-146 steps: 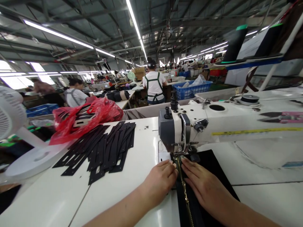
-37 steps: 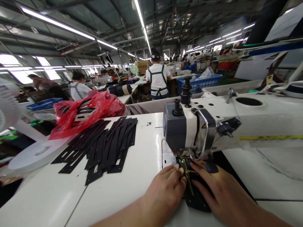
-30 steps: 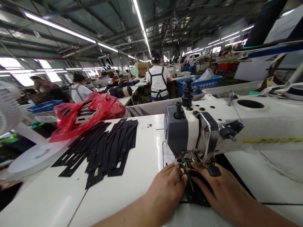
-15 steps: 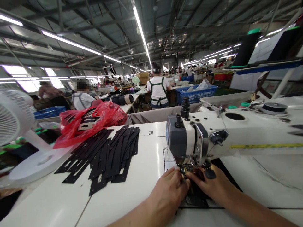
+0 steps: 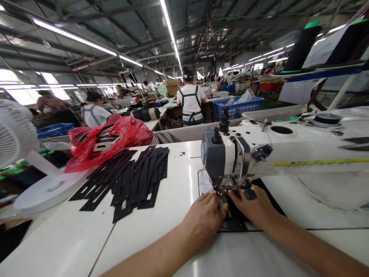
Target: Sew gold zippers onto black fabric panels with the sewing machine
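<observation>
Under the head of a white and grey sewing machine [image 5: 226,156] lies a black fabric piece [image 5: 238,217], spreading right beneath the machine arm. My left hand [image 5: 201,221] is at the left of the presser foot, fingers curled and closed on the work's edge with the thumb beside them. From the right, my right hand [image 5: 256,207] grips the same black piece, its thumb pointing at the needle area. Part of its fingers are hidden behind the machine head. A small brass-coloured strip [image 5: 223,198] shows between the hands, too small to name.
Left on the white table [image 5: 173,192] lies a pile of black slotted strips [image 5: 135,181], beside a red plastic bag [image 5: 115,134] and a white fan [image 5: 17,138]. Thread cones [image 5: 302,48] stand at upper right. A person in an apron [image 5: 190,98] is ahead.
The view has shifted slightly, so the table and machine sit higher. My hands stay at the needle area; my right thumb has drawn slightly away from my left hand, baring more black fabric.
</observation>
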Motion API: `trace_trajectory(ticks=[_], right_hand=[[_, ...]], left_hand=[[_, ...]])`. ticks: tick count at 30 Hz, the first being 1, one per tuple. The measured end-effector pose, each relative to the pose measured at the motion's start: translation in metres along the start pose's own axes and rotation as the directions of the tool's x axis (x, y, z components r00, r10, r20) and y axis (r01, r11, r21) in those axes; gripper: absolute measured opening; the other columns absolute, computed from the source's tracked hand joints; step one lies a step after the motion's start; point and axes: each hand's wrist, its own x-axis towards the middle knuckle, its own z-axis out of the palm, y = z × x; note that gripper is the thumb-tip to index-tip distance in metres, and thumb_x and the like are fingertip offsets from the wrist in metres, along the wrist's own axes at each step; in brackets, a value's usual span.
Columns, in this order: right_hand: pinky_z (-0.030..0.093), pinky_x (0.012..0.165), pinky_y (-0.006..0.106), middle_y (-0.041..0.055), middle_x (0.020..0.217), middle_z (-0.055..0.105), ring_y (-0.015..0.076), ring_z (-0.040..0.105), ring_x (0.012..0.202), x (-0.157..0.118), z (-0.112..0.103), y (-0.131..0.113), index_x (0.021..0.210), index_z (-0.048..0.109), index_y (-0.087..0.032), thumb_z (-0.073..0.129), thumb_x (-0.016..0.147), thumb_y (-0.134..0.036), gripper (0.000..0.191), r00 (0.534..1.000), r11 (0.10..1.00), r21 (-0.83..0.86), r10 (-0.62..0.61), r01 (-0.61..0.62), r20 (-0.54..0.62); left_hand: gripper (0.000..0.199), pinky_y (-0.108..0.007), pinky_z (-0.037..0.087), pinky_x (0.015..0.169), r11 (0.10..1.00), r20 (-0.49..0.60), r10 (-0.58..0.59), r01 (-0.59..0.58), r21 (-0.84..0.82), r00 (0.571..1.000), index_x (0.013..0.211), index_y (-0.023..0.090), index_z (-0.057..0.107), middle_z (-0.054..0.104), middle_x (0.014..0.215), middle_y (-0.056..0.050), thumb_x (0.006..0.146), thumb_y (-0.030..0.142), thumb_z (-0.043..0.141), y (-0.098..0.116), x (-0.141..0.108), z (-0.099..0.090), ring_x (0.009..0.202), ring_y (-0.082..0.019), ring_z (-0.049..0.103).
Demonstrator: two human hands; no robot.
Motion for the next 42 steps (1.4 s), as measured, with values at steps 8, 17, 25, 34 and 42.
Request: trace_trajectory(ticks=[8, 17, 25, 34, 42], right_hand=[[0.047, 0.085, 0.033, 0.0068, 0.106, 0.066, 0.0183, 0.06, 0.097, -0.034, -0.033, -0.001, 0.11, 0.062, -0.017, 0.039, 0.09, -0.015, 0.03, 0.865, 0.828, 0.256, -0.495, 0.499, -0.084], [0.05, 0.067, 0.029, -0.0013, 0.076, 0.068, 0.0173, 0.063, 0.072, 0.024, -0.051, 0.004, 0.074, 0.067, -0.021, 0.053, 0.083, -0.021, 0.016, 0.906, 0.889, 0.437, -0.289, 0.135, 0.308], [0.054, 0.079, 0.032, 0.012, 0.104, 0.067, 0.0203, 0.064, 0.094, -0.05, -0.009, -0.012, 0.099, 0.067, -0.009, 0.041, 0.084, -0.005, 0.031, 0.816, 0.847, -0.009, -0.516, 0.532, -0.259], [0.058, 0.073, 0.028, 0.0087, 0.101, 0.068, 0.0183, 0.065, 0.092, -0.046, -0.009, -0.012, 0.095, 0.069, -0.011, 0.033, 0.085, -0.003, 0.038, 0.774, 0.831, -0.092, -0.546, 0.548, -0.322], [0.057, 0.075, 0.027, 0.0094, 0.099, 0.069, 0.0182, 0.066, 0.088, -0.038, 0.001, -0.01, 0.092, 0.069, -0.011, 0.034, 0.085, -0.002, 0.037, 0.782, 0.842, -0.09, -0.53, 0.533, -0.327]], left_hand=[[0.029, -0.035, 0.043, 0.096, 0.966, 0.036, -0.126, 0.131, -0.223, 0.991, 0.111, 0.011, 0.052, 0.059, 0.105, -0.009, 0.082, 0.008, 0.049, 0.01, -0.014, -0.008, 0.105, -0.021, 0.053], [0.021, -0.027, 0.046, 0.059, 0.855, 0.014, -0.48, 0.472, -0.214, 0.877, 0.067, 0.015, 0.059, 0.061, 0.069, -0.002, 0.074, 0.032, 0.07, -0.001, 0.015, 0.003, 0.066, -0.018, 0.058], [0.015, -0.034, 0.054, 0.076, 0.994, -0.206, -0.113, 0.113, -0.011, 0.972, 0.085, 0.008, 0.063, 0.066, 0.086, -0.009, 0.084, 0.006, 0.048, 0.027, -0.007, 0.008, 0.078, -0.02, 0.063], [0.025, -0.033, 0.057, 0.077, 0.996, -0.305, -0.086, 0.084, -0.02, 0.949, 0.08, 0.009, 0.06, 0.064, 0.08, -0.009, 0.09, 0.007, 0.038, 0.025, -0.006, 0.014, 0.078, -0.019, 0.064], [0.022, -0.03, 0.055, 0.063, 0.995, -0.286, -0.093, 0.082, -0.05, 0.954, 0.077, 0.01, 0.059, 0.059, 0.069, -0.006, 0.089, 0.007, 0.042, 0.015, 0.0, 0.015, 0.065, -0.018, 0.059]])
